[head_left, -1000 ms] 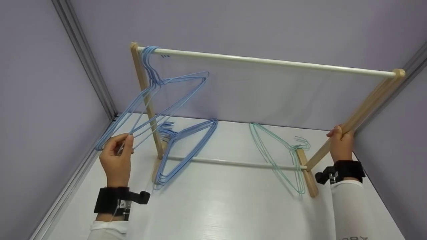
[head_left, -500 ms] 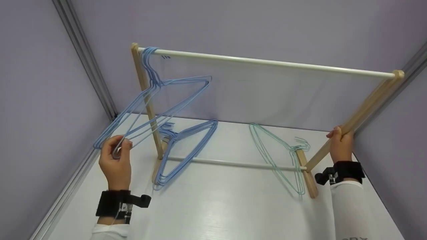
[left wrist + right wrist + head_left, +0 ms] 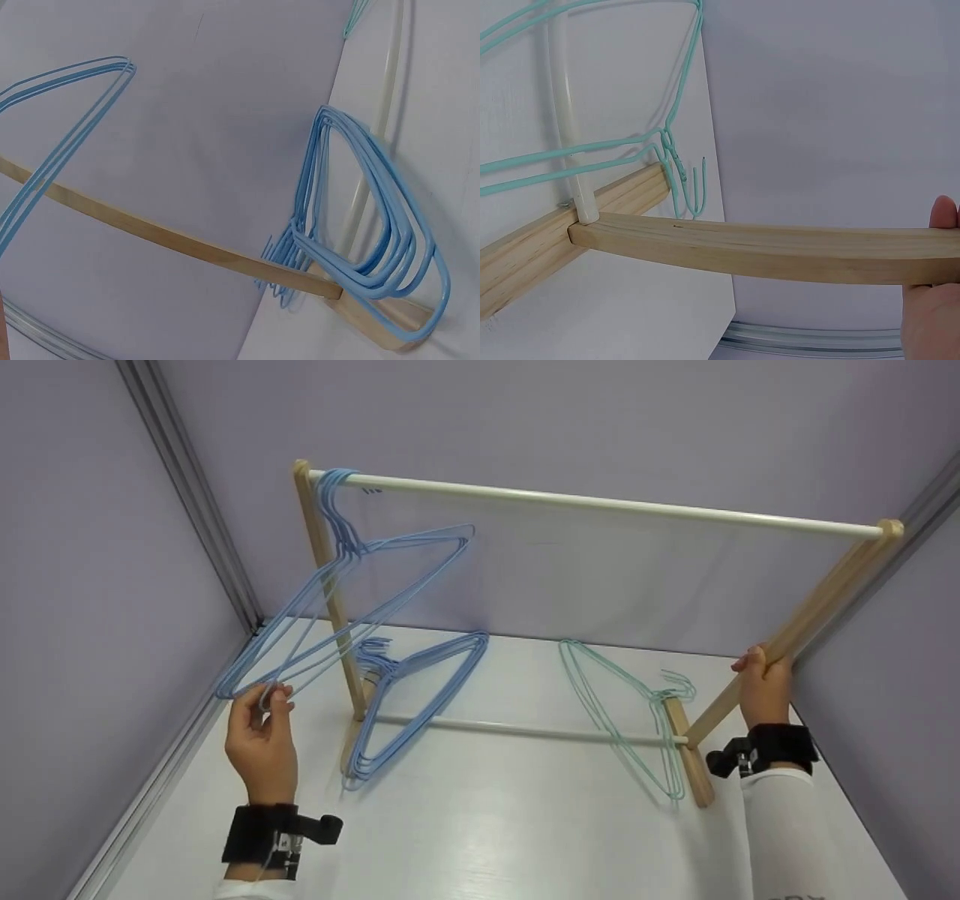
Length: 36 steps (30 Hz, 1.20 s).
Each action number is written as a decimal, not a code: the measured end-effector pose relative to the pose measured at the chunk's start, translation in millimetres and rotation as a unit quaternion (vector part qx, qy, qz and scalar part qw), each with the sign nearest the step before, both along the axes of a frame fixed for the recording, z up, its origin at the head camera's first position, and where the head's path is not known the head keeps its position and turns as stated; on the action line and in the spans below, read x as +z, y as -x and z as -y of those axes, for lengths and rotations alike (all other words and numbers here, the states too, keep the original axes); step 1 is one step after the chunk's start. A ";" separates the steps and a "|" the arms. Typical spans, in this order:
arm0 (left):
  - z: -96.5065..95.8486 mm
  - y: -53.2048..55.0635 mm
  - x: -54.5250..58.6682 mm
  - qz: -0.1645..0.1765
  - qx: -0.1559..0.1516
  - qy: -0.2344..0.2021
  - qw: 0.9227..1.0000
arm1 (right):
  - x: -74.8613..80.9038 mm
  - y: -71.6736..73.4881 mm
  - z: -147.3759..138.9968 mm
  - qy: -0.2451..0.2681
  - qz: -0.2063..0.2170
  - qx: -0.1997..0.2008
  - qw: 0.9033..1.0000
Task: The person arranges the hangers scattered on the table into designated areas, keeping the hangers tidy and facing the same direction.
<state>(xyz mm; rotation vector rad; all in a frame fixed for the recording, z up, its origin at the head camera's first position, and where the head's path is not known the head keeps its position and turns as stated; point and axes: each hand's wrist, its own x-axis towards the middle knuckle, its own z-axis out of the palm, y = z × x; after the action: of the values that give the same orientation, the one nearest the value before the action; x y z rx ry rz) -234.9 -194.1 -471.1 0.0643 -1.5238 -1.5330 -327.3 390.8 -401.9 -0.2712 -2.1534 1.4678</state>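
Several blue wire hangers (image 3: 405, 598) hang by their hooks at the left end of the rack's white top rail (image 3: 600, 505). At their lower corner my left hand (image 3: 261, 742) pinches one hanger between thumb and fingers. In the left wrist view, part of the hanging hangers (image 3: 67, 154) shows, but the fingers' hold is out of frame. My right hand (image 3: 765, 690) grips the rack's right wooden post (image 3: 832, 592). In the right wrist view, the hand (image 3: 934, 319) wraps the post (image 3: 780, 251) from the side.
A bundle of blue hangers (image 3: 397, 217) leans over the rack's left foot and lower rail (image 3: 517, 727). Several mint-green hangers (image 3: 600, 701) rest against the lower rail near the right foot (image 3: 697, 776). Walls (image 3: 600, 420) enclose the white surface (image 3: 480, 825).
My left hand has come down and a little nearer, sliding to the hanger's lower corner. The hanging hangers have shifted slightly. My right hand stays on the post, and the rack has barely moved.
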 end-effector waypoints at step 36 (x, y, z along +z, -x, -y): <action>-8.5 40.1 -65.4 0.366 -0.057 0.248 0.895 | -8.6 7.6 -8.1 -0.005 0.036 -0.018 0.999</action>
<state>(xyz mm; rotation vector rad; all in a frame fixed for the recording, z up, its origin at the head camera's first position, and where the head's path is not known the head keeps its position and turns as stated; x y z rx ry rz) -275.1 -185.6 -536.5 0.2864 -2.5246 -1.2041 -334.9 398.9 -410.5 -0.3626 -2.1998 1.4470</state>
